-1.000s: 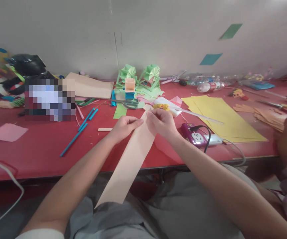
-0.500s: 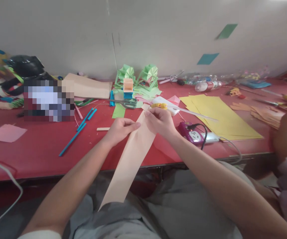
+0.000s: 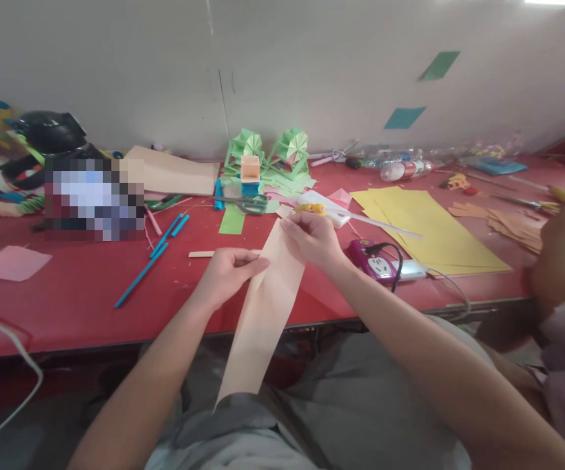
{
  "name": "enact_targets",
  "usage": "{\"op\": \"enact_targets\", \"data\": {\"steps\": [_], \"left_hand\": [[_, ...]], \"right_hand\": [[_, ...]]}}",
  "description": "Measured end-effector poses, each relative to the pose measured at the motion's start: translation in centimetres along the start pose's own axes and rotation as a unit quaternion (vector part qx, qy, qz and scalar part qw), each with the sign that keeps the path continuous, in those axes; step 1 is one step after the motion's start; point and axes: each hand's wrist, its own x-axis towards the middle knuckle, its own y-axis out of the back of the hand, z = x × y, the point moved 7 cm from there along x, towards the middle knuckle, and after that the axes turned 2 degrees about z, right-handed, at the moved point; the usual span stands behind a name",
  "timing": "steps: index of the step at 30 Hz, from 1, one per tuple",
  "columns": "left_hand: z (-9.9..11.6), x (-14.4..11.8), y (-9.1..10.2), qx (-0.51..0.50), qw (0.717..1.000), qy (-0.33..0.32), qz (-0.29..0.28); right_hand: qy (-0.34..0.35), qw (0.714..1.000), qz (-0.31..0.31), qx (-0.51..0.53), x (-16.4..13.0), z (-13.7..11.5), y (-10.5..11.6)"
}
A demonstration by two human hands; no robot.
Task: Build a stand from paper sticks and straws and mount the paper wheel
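Easiest lane is the bare red tabletop [image 3: 74, 316] at lower left, between the pink sheet [image 3: 11, 263] and the blue sticks [image 3: 140, 275]; middle of the frame is plugged by the left hand [image 3: 233, 274], right hand [image 3: 314, 241] and the beige strip [image 3: 267, 320] hanging past the front edge; scissors [image 3: 242, 202] and green paper models [image 3: 295, 149] block upper center; purple socket [image 3: 379, 267] and black cord [image 3: 400, 264] crowd right of center; yellow sheets [image 3: 449, 235] beyond lie flat, so a hand could skim over.

Bare forearms [image 3: 140, 378], bare fingers [image 3: 259, 265], grey trousers [image 3: 370, 385], paler grey cloth [image 3: 243, 447]
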Motion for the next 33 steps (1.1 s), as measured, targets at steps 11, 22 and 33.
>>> {"op": "enact_targets", "data": {"steps": [11,22,33], "left_hand": [[0.0,-3.0,1.2,0.027,0.999,0.018,0.037],[-0.9,-5.3,2.4,0.125,0.992,0.003,0.004],[-1.2,-5.7,8.1,0.151,0.985,0.028,0.082]], "right_hand": [[0.027,0.996,0.063,0.053,1.6,-1.0,2.5],[0.037,0.992,0.113,0.032,2.7,-1.4,4.3],[0.052,0.991,0.114,0.038,1.9,-3.0,4.4]]}}
